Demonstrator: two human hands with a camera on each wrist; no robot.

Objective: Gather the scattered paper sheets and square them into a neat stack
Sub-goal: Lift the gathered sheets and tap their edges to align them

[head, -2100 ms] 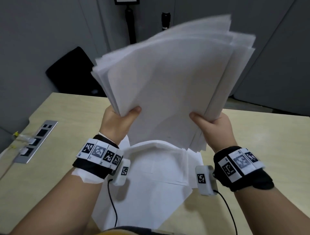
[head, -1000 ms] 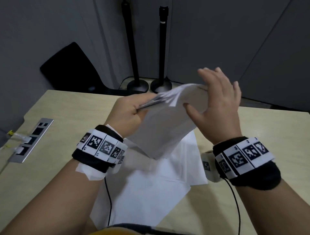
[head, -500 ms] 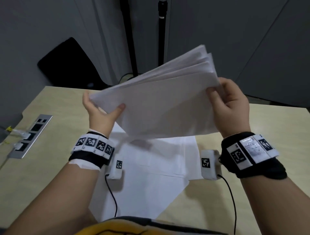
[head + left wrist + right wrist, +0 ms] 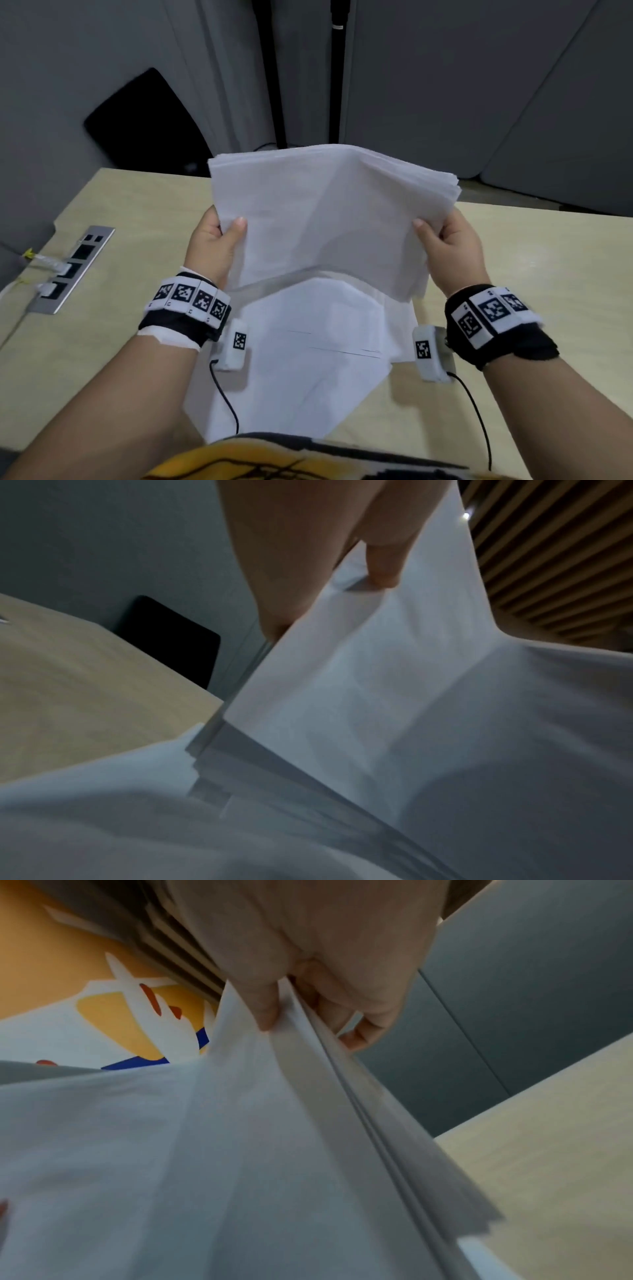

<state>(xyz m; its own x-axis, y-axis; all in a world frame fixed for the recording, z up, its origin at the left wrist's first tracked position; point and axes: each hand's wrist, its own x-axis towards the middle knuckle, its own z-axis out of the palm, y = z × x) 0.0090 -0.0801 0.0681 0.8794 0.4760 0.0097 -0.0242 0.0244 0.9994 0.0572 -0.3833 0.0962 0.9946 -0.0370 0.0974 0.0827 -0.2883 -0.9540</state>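
A thick bundle of white paper sheets (image 4: 329, 219) stands nearly upright, its bottom edge on or just above the papers lying on the table. My left hand (image 4: 219, 236) grips the bundle's left edge, thumb in front. My right hand (image 4: 445, 236) grips the right edge the same way. The left wrist view shows the thumb (image 4: 383, 561) pressed on the sheets (image 4: 394, 696). In the right wrist view thumb and fingers (image 4: 267, 1007) pinch the bundle (image 4: 240, 1150), whose edges are slightly staggered. More loose white sheets (image 4: 308, 359) lie overlapped and askew on the table under my wrists.
The light wooden table (image 4: 102, 342) carries a metal socket panel (image 4: 73, 270) with plugged cables at its left edge. A black chair back (image 4: 147, 126) and two black stand poles (image 4: 337, 68) stand beyond the far edge. Cables hang from the wrist cameras.
The bundle went from upright to flat in my left hand, then tilted with both hands on it. Now it stands upright and lower, its bottom edge at the sheets on the table.
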